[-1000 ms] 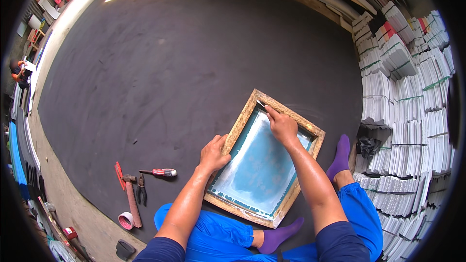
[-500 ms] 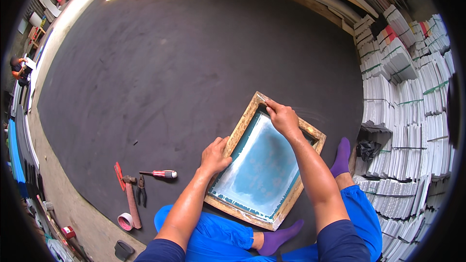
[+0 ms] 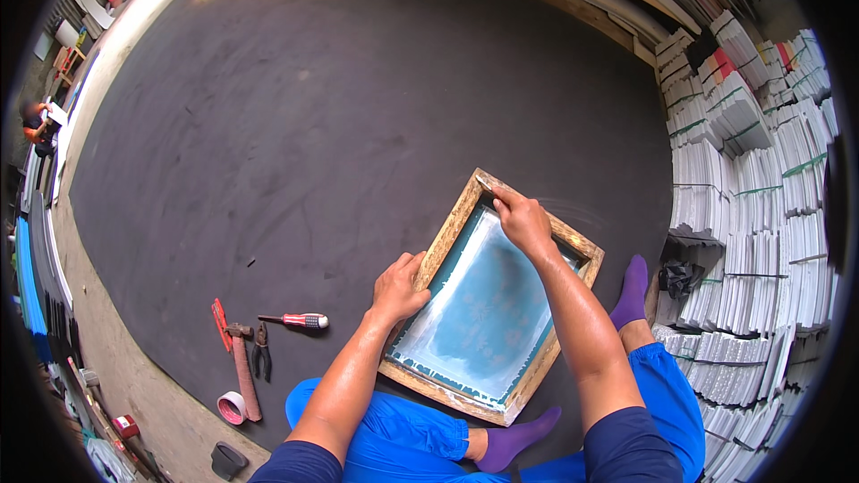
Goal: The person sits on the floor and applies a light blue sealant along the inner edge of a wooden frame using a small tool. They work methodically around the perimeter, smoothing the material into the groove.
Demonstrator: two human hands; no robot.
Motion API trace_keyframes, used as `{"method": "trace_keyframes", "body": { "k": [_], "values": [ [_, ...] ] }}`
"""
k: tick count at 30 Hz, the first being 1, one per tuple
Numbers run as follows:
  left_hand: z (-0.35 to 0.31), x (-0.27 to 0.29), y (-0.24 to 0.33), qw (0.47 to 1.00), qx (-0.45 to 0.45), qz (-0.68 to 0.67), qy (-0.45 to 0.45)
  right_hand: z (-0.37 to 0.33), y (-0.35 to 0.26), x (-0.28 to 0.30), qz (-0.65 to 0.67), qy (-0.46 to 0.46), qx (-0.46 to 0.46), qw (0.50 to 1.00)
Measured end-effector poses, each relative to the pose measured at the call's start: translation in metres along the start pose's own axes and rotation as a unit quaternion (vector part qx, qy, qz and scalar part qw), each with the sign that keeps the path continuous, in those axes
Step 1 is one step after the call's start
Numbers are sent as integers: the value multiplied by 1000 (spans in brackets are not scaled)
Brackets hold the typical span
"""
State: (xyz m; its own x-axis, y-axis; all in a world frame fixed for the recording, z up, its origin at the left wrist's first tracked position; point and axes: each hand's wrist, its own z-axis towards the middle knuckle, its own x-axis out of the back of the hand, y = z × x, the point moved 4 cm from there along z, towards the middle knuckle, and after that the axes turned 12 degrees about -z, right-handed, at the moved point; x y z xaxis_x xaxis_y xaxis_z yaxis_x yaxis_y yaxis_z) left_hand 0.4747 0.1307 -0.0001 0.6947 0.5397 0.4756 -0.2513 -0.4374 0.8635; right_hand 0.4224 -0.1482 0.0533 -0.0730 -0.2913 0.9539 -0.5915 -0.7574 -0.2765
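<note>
A wooden screen-printing frame point(image 3: 455, 231) with worn, paint-marked rails leans at a slant in front of my lap. Inside it stretches a blue-green mesh point(image 3: 479, 322), whitish along its left border. My left hand point(image 3: 400, 289) is closed around the left rail, thumb toward the mesh side. Across the far rail, close to the upper corner, my right hand point(image 3: 524, 224) is closed with its fingertips on the wood; my right forearm covers part of the mesh and the right rail. The near end of the frame lies by my sock-covered foot point(image 3: 519, 440).
To the left on the dark floor lie a hammer point(image 3: 245, 371), pliers point(image 3: 261, 356), a screwdriver point(image 3: 295, 320), a red tool point(image 3: 221, 325) and a tape roll point(image 3: 231, 408). Strapped stacks of white sheets point(image 3: 756, 241) and a black plastic bag point(image 3: 682, 278) line the right. A person point(image 3: 38, 128) sits far left.
The frame and both hands have shifted very slightly; both grips look the same. The tools on the floor have not moved.
</note>
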Motion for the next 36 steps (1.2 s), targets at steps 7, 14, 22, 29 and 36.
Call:
{"method": "trace_keyframes", "body": {
  "k": [7, 14, 22, 29, 36],
  "values": [
    [-1, 0, -3, 1000, -15, -1, 3, 3, -28, 11, -116, -62, -5, 991],
    [-3, 3, -6, 1000, -14, 4, 7, 5, -17, 5, 22, -103, -17, 994],
    [1, -2, -1, 1000, -16, -4, 3, 19, 29, -29, 250, -106, -26, 962],
    [-3, 2, -3, 1000, -17, 0, 14, 8, 7, -14, 46, -39, 37, 997],
    [0, -1, -2, 1000, -21, 4, 11, 34, 42, -38, 300, -160, -14, 940]
  ]
}}
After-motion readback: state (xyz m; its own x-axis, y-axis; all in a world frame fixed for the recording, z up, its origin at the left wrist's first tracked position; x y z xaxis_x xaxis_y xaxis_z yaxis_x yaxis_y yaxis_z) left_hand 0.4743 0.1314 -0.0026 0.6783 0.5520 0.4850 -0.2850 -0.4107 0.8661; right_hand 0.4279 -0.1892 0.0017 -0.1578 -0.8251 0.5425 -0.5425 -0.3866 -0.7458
